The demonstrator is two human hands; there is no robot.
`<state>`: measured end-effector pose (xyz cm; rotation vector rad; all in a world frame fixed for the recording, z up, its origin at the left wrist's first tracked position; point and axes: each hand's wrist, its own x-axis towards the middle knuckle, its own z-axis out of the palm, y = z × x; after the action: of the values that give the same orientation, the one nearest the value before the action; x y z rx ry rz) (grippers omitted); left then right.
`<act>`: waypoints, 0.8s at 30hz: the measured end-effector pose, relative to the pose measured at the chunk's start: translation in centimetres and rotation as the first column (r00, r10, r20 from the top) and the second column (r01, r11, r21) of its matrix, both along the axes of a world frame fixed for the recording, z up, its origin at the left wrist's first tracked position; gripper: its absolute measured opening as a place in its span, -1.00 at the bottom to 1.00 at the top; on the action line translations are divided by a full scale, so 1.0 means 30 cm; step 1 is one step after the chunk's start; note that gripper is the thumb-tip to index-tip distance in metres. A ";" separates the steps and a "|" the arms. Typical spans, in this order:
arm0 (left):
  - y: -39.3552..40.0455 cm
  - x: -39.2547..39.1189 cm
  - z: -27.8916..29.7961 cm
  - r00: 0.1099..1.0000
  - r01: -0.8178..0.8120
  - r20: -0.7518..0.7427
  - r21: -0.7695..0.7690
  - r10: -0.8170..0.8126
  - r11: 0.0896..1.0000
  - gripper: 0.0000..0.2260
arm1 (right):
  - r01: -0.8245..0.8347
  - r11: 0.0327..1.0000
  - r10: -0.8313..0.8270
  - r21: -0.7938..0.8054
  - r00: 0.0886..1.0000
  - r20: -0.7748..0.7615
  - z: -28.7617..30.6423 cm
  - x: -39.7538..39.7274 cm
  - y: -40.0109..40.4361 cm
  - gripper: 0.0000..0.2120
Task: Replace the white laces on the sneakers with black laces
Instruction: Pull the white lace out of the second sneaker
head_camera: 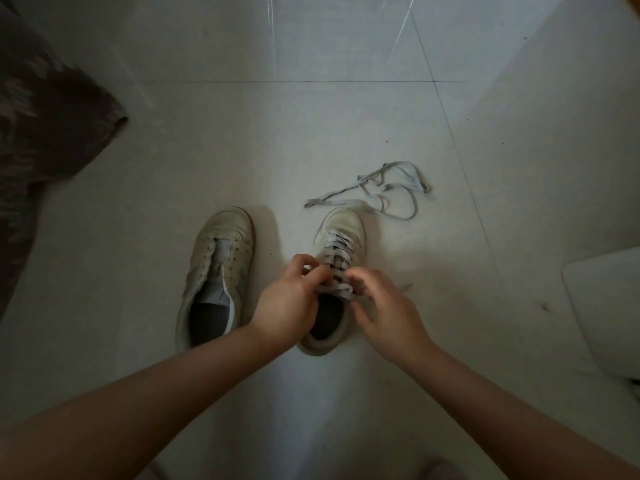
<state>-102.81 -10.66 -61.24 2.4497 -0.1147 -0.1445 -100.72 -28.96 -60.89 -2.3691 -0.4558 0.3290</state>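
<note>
Two worn white sneakers stand side by side on the tiled floor, toes pointing away from me. The left sneaker [216, 271] has bare eyelets and no lace. The right sneaker [341, 244] still carries a white lace [337, 245] across its eyelets. My left hand [291, 299] pinches the lace at the top eyelets. My right hand [384, 306] has its fingers curled at the same spot, touching the lace on the other side. A loose white lace [381, 194] lies tangled on the floor just beyond the right sneaker's toe. No black lace is in view.
A dark patterned cloth [41, 133] fills the left edge. A white flat object [609, 306] lies on the floor at the right edge. Pale floor tiles [311, 133] stretch beyond the sneakers.
</note>
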 end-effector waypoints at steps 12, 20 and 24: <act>0.061 -0.047 0.042 0.914 -0.363 -0.316 -0.357 0.254 0.861 -0.68 | -0.132 0.989 0.123 0.067 0.985 0.122 0.060 0.040 0.000 -0.88; 0.078 -0.038 0.093 0.990 -0.098 0.052 -0.432 0.133 0.897 -0.69 | -0.270 0.962 0.269 0.041 0.912 -0.310 0.088 -0.028 0.002 -0.64; 0.064 -0.039 0.100 0.905 0.407 -0.047 -0.202 -0.424 0.891 -0.77 | -0.195 0.975 0.179 -0.110 0.974 -0.138 0.080 0.007 -0.023 -0.68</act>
<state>-103.98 -8.74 -58.25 2.1935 -0.5900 -0.4126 -100.50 -29.66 -58.50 -2.4104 -0.6157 0.6078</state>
